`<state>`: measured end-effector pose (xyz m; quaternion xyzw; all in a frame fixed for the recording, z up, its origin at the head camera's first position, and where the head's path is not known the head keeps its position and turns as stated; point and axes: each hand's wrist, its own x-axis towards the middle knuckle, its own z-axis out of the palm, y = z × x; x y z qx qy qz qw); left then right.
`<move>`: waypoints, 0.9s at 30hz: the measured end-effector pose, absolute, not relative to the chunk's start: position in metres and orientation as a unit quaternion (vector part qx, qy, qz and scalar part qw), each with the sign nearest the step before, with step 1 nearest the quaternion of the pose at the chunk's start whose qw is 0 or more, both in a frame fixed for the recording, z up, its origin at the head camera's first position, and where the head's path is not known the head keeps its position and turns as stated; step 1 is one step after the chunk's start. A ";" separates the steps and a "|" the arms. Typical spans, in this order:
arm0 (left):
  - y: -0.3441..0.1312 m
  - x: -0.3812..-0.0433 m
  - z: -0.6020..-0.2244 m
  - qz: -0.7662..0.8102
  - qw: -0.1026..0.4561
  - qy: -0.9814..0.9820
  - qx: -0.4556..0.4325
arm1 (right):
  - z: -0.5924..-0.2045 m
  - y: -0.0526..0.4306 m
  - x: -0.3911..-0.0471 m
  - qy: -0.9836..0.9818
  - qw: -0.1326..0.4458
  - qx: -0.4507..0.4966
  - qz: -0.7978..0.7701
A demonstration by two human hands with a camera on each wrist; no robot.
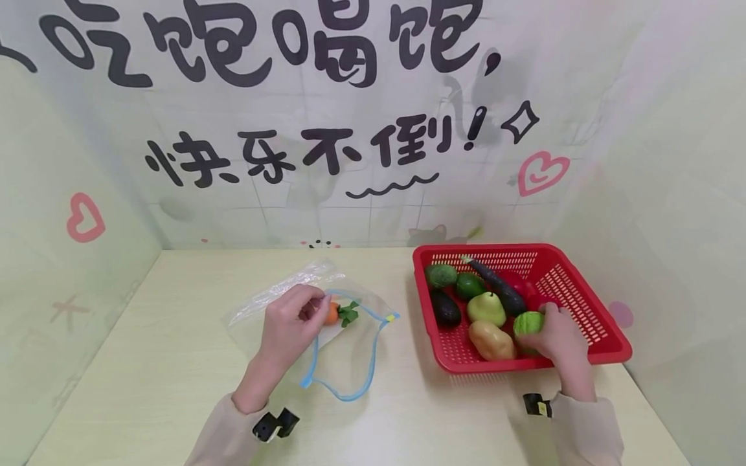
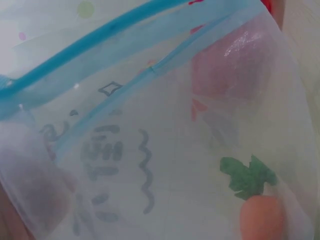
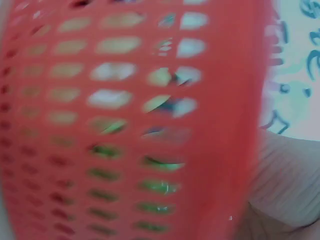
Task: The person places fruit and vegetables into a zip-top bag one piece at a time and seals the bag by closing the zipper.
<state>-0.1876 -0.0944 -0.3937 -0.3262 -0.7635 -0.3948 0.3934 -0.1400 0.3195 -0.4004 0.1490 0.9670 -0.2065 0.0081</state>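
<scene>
My left hand [image 1: 288, 323] pinches the edge of a clear zip bag [image 1: 344, 362] with a blue zip strip, its mouth spread open toward me. Inside the bag lies a small orange carrot [image 1: 331, 314] with green leaves; the left wrist view shows this carrot [image 2: 262, 217] through the plastic. Over the front right part of the red basket [image 1: 425, 310], my right hand [image 1: 562, 340] grips a light green cabbage [image 1: 529, 322], partly covered by the fingers. Only the basket's slotted wall [image 3: 220, 100] and part of the right hand [image 3: 287, 185] show in the right wrist view.
The basket also holds a long dark eggplant [image 1: 501, 288], a green pear [image 1: 487, 309], a tan potato [image 1: 492, 341], a dark avocado-like piece [image 1: 445, 309], green pieces and something red. A pale table [image 1: 175, 362] lies beneath, with printed walls [image 1: 350, 220] around it.
</scene>
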 end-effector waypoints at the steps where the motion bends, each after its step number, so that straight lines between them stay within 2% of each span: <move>1: -0.094 -0.187 -0.394 -0.394 0.393 -0.764 -0.326 | -0.397 0.317 -0.139 0.967 -0.002 0.144 -0.210; 6: -0.094 -0.187 -0.393 -0.392 0.391 -0.767 -0.324 | -0.378 0.293 -0.132 0.965 -0.049 0.109 -0.232; 11: -0.093 -0.187 -0.394 -0.392 0.391 -0.767 -0.323 | -0.362 0.259 -0.129 0.963 -0.071 0.065 -0.251; 27: -0.091 -0.189 -0.394 -0.389 0.395 -0.767 -0.322 | -0.354 0.133 -0.116 0.923 -0.152 -0.122 -0.331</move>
